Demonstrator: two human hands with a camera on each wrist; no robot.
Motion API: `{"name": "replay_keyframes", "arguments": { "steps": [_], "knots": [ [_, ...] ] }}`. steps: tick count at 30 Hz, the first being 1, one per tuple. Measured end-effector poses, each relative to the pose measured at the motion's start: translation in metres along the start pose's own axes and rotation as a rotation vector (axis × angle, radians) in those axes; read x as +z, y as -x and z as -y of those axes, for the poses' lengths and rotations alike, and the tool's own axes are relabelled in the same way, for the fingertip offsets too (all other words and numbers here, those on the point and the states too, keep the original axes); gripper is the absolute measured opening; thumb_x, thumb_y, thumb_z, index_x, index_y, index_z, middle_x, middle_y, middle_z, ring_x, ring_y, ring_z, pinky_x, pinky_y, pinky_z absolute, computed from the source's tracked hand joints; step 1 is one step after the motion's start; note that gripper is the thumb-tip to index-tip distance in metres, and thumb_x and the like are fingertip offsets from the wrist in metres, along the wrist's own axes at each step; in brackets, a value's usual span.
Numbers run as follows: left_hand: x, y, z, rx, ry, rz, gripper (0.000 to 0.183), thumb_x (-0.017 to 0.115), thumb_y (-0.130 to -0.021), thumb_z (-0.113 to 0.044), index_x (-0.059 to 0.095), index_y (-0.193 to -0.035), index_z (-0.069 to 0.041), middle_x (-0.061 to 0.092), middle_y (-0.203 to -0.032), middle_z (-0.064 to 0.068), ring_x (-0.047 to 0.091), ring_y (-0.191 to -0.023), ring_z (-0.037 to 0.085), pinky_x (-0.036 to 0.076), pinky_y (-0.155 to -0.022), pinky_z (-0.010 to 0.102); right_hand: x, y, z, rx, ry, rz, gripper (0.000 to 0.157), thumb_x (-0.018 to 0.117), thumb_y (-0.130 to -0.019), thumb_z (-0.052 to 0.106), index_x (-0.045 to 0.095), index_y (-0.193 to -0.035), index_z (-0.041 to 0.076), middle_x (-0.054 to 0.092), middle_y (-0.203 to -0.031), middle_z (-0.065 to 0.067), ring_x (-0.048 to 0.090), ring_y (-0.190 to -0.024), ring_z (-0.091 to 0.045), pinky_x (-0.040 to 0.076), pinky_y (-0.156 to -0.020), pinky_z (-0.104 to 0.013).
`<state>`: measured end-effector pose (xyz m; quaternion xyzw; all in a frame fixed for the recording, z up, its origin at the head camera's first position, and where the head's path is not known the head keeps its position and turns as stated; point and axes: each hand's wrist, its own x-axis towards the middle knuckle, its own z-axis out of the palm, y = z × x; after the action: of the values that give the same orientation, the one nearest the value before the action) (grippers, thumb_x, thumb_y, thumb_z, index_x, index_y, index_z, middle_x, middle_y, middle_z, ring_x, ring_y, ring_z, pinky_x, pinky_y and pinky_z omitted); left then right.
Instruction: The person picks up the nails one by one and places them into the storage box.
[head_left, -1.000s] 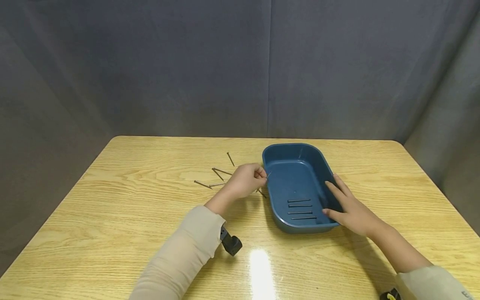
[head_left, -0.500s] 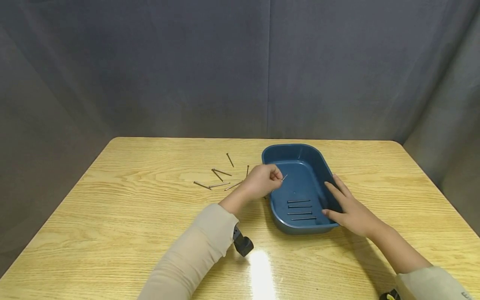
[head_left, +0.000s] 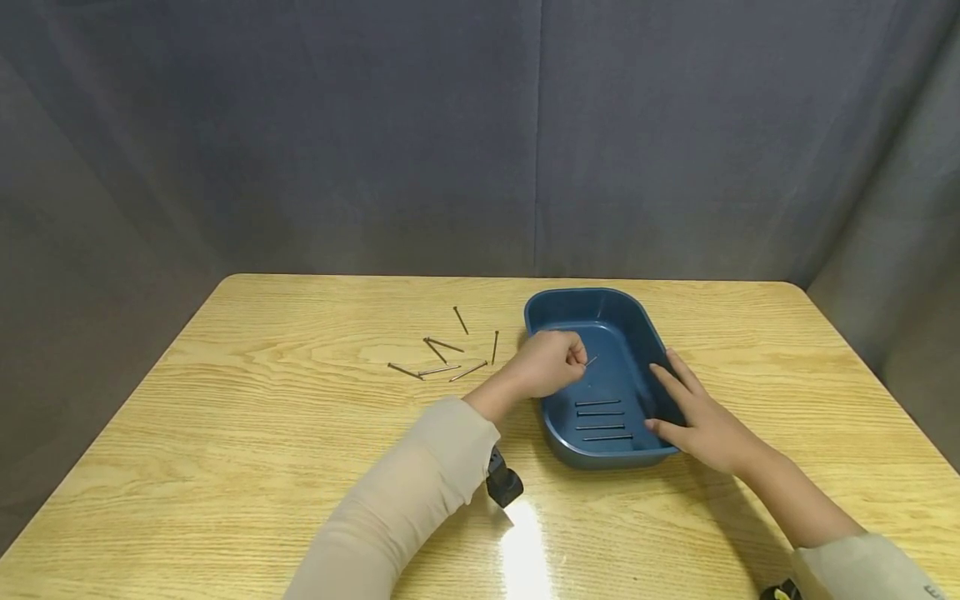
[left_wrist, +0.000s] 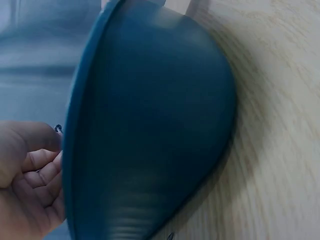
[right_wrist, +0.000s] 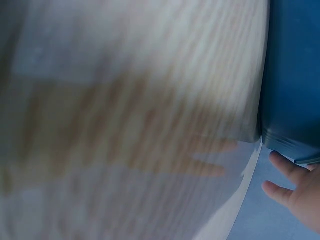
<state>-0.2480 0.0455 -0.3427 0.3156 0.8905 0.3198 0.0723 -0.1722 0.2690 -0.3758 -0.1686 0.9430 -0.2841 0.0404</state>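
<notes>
A thin, dark metal nail (head_left: 592,361) was pinched between the thumb and fingers of the left hand (head_left: 551,362), held inside the blue tray (head_left: 607,343) and not yet laid down. Four nails (head_left: 600,412) had been set in a near-parallel row on the tray's floor; at least seven loose nails (head_left: 468,372) were left scattered outside. The smooth, round-cornered tray (plastic, by its sheen) was touched at its right wall by the right hand (head_left: 701,421), fingers spread. Everything was borne by a wood-grained table (head_left: 225,467), backed by grey cloth (head_left: 375,150).
</notes>
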Motion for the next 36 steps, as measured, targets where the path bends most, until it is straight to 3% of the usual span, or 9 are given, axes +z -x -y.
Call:
{"name": "replay_keyframes", "arguments": {
  "steps": [9, 15, 20, 25, 30, 36],
  "knots": [
    [0.01, -0.009, -0.002, -0.009, -0.039, 0.052, 0.004, 0.053, -0.082, -0.007, 0.057, -0.081, -0.008, 0.053, -0.072, -0.004, 0.046, -0.06, 0.007, 0.038, -0.055, 0.016, 0.003, -0.001, -0.002, -0.01, -0.002, -0.008, 0.07, 0.053, -0.085, 0.029, 0.015, -0.136, 0.0, -0.007, -0.141, -0.015, 0.009, -0.123, -0.045, 0.022, -0.084, -0.062],
    [0.014, -0.016, -0.005, 0.021, -0.127, 0.074, 0.009, 0.05, -0.082, -0.006, 0.054, -0.074, -0.009, 0.049, -0.066, -0.003, 0.042, -0.058, 0.008, 0.034, -0.057, 0.016, 0.001, -0.001, 0.0, -0.001, -0.003, -0.004, 0.07, 0.052, -0.085, 0.03, 0.014, -0.136, 0.001, -0.008, -0.141, -0.015, 0.009, -0.122, -0.046, 0.022, -0.084, -0.062],
    [0.022, -0.024, -0.006, -0.001, -0.213, 0.12, 0.021, 0.049, -0.082, -0.005, 0.044, -0.062, -0.011, 0.039, -0.055, -0.003, 0.033, -0.049, 0.009, 0.028, -0.049, 0.018, -0.001, 0.0, 0.001, -0.007, 0.003, -0.003, 0.07, 0.052, -0.085, 0.029, 0.014, -0.136, 0.001, -0.007, -0.141, -0.015, 0.01, -0.122, -0.046, 0.024, -0.084, -0.061],
    [0.029, -0.031, -0.009, -0.019, -0.327, 0.149, 0.026, 0.051, -0.082, -0.008, 0.042, -0.059, -0.013, 0.037, -0.053, -0.003, 0.033, -0.048, 0.009, 0.027, -0.046, 0.019, -0.002, 0.001, 0.002, -0.005, 0.004, -0.001, 0.07, 0.053, -0.085, 0.029, 0.015, -0.136, 0.002, -0.008, -0.142, -0.015, 0.011, -0.122, -0.046, 0.024, -0.083, -0.061],
    [0.039, -0.038, -0.009, -0.068, -0.423, 0.183, 0.022, 0.047, -0.087, -0.014, 0.049, -0.065, -0.014, 0.047, -0.062, -0.003, 0.043, -0.056, 0.01, 0.035, -0.05, 0.022, -0.002, 0.001, 0.002, -0.006, 0.002, 0.002, 0.07, 0.053, -0.085, 0.029, 0.014, -0.136, 0.001, -0.008, -0.141, -0.015, 0.01, -0.122, -0.046, 0.024, -0.083, -0.061],
    [0.05, -0.041, -0.009, -0.124, -0.509, 0.205, 0.01, 0.049, -0.086, -0.016, 0.059, -0.084, -0.016, 0.058, -0.087, -0.002, 0.053, -0.077, 0.01, 0.044, -0.061, 0.028, -0.001, 0.001, 0.0, -0.007, 0.009, 0.0, 0.07, 0.052, -0.085, 0.031, 0.015, -0.136, 0.001, -0.007, -0.141, -0.015, 0.01, -0.122, -0.046, 0.023, -0.083, -0.062]
  ]
}}
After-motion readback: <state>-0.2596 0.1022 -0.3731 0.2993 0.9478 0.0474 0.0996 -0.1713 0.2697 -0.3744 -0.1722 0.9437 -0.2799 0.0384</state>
